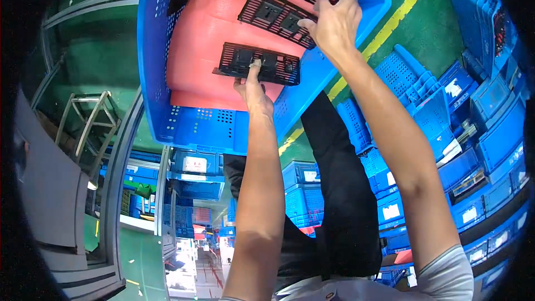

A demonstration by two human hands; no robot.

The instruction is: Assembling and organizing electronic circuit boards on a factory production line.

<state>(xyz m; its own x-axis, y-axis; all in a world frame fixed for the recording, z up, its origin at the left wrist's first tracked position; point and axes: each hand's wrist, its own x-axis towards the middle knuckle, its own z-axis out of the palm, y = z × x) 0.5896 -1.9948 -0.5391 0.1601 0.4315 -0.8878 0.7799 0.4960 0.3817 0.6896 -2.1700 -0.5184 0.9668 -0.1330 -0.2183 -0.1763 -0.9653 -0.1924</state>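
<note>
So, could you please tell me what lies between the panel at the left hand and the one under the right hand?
In the head view, only a bare strip of pink sheet separates the near panel from the middle panel.

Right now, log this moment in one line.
left hand: on near black panel | right hand: on middle panel | blue crate, pink sheet

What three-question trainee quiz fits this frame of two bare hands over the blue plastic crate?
1. True or false: the left hand touches the nearest black perforated plastic panel.
2. What lines the blue perforated plastic crate beneath the panels: (a) a pink sheet, (b) white foam, (c) nothing?
3. Which hand reaches the middle black panel?

Key: 1 true. 2 a. 3 the right hand.
</note>
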